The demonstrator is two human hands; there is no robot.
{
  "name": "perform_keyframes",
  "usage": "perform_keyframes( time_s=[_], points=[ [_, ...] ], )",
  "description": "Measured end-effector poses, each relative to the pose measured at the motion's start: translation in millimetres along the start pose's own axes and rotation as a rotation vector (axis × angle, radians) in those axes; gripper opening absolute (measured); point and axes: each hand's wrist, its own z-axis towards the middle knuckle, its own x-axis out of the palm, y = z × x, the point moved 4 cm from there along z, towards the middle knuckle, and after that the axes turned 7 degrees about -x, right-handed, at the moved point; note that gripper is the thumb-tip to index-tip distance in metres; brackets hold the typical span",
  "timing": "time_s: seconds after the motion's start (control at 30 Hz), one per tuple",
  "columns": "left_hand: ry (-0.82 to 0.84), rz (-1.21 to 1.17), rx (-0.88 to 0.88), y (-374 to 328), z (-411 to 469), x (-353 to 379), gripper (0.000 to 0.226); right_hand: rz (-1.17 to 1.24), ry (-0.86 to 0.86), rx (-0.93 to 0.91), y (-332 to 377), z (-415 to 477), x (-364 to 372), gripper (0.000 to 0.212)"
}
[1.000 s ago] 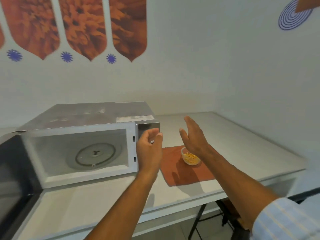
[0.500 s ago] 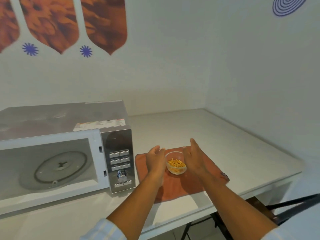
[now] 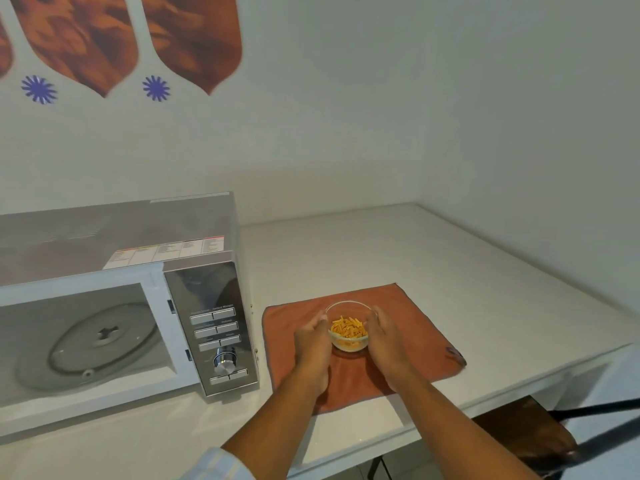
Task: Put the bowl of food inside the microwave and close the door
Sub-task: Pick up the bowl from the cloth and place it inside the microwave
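Glass bowl point(image 3: 348, 332) sits centre-right of the frame, low, on an orange-brown cloth point(image 3: 408, 317) spread over the white counter point(image 3: 433, 258). Bowl is clear; yellow-orange food pieces point(image 3: 347, 329) fill its lower part.

Left hand point(image 3: 312, 344) is cupped against the bowl's left side, fingers curled toward the rim. Right hand point(image 3: 386, 341) is cupped against the right side, mirroring it. Both palms face inward and press the glass between them, holding the bowl. Bowl base looks to be on the cloth; cannot tell whether it is just lifted. Both forearms enter from the bottom edge; a pale striped sleeve point(image 3: 218, 467) shows at bottom centre.

Microwave point(image 3: 145, 244) occupies the left of the frame, on the same counter, just left of the cloth. Its cavity is exposed: glass turntable point(image 3: 86, 348) lies flat inside. Door itself is out of frame. Control panel point(image 3: 216, 327), with buttons and a round knob point(image 3: 224, 362), faces the camera between cavity and cloth.

Upper left: orange-brown wall decals point(image 3: 194, 36) with blue star shapes point(image 3: 156, 88) beneath. Lower right, under the counter edge: a dark chair seat point(image 3: 526, 431), partly seen.
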Motion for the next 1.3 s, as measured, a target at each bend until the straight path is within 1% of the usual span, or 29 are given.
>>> perform_keyframes(
  time_s=[0.1,0.2,0.23,0.33,0.37,0.43,0.47,0.53,0.6,0.67,0.73,0.83,0.93,1.0,1.1,1.13,1.23,1.3],
  points=[
    [0.023,-0.020,-0.014,2.1,-2.4,2.4,0.039,0.040,0.014,0.005,-1.6,0.1,-0.6,0.036],
    [0.047,-0.065,-0.049,2.5,-6.9,4.6,0.041,0.087,0.005,0.068,-1.6,-3.2,-0.4,0.045],
    [0.057,-0.071,-0.057,1.9,-8.1,5.1,0.042,0.107,0.002,0.088,-1.2,-4.6,0.2,0.044],
    [0.079,-0.083,-0.068,-1.9,-17.3,2.5,0.044,0.156,-0.017,0.112,5.1,-11.1,2.1,0.023],
    [0.084,-0.090,-0.068,-4.0,-20.9,1.0,0.044,0.182,-0.028,0.118,6.2,-12.7,2.5,0.019],
    [0.089,-0.092,-0.065,-7.1,-29.7,-4.8,0.045,0.212,-0.035,0.130,10.8,-20.4,4.2,0.018],
    [0.093,-0.085,-0.060,-8.8,-35.4,-8.2,0.045,0.227,-0.026,0.137,14.9,-26.0,5.2,0.024],
    [0.108,-0.069,-0.036,-13.6,-49.1,-17.1,0.041,0.230,-0.020,0.139,20.5,-37.0,9.1,0.050],
    [0.120,-0.070,-0.020,-16.2,-62.1,-24.8,0.039,0.220,-0.021,0.121,27.6,-49.1,12.6,0.057],
    [0.132,-0.097,-0.040,-17.4,-74.3,-36.0,0.046,0.241,-0.036,0.105,36.9,-65.4,19.4,0.052],
    [0.132,-0.112,-0.062,-20.0,-85.8,-48.3,0.047,0.241,-0.050,0.089,47.0,-81.0,26.2,0.043],
    [0.138,-0.132,-0.093,-28.5,-103.8,-71.6,0.043,0.251,-0.070,0.083,57.3,-102.9,38.7,0.052],
    [0.171,-0.141,-0.079,-33.1,-123.2,-96.7,0.048,0.271,-0.074,0.058,71.5,-127.9,54.8,0.050],
    [0.197,-0.155,-0.059,-34.5,-136.1,-114.7,0.050,0.252,-0.081,0.042,82.7,-145.8,65.6,0.044],
    [0.200,-0.150,-0.030,-36.2,-151.5,-143.4,0.058,0.252,-0.074,0.028,96.3,-172.3,85.0,0.026],
    [0.188,-0.149,-0.020,-38.5,-158.5,-155.2,0.057,0.252,-0.070,0.025,102.6,-182.9,92.8,0.025],
    [0.150,-0.166,-0.021,-41.5,-172.9,-185.2,0.056,0.262,-0.045,0.020,110.8,-204.0,114.4,0.047],
    [0.141,-0.175,-0.014,-43.1,-180.6,-205.7,0.063,0.277,-0.028,0.013,117.5,-218.3,129.8,0.044]
  ],
)
